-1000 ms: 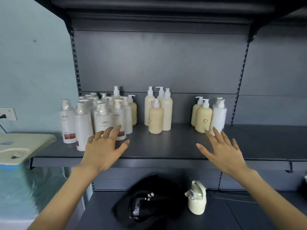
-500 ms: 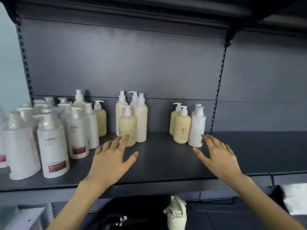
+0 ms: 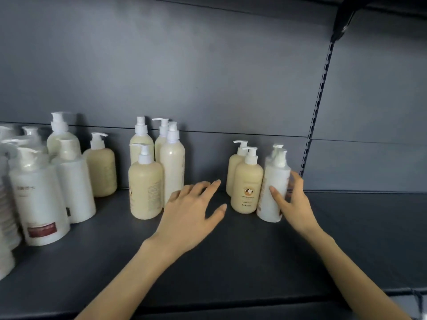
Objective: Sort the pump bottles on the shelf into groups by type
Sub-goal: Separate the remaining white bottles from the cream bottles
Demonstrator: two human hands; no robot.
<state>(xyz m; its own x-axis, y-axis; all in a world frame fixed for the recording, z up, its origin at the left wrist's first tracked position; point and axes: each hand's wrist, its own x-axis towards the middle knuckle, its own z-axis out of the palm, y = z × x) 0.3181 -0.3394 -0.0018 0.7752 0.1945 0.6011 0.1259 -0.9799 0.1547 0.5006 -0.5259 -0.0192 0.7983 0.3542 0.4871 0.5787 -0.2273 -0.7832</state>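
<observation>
One white bottle [image 3: 270,176] is gripped by the right hand [image 3: 295,204]; left hand [image 3: 189,211] spread nearby.

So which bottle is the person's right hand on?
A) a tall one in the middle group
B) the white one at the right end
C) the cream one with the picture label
B: the right hand curls round the white bottle, thumb in front.

head-worn view, close, facing shelf [image 3: 231,262]

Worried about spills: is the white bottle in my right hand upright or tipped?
Upright: white pump bottle stands base-down on the shelf, pump uppermost, right hand gripping it.
</observation>
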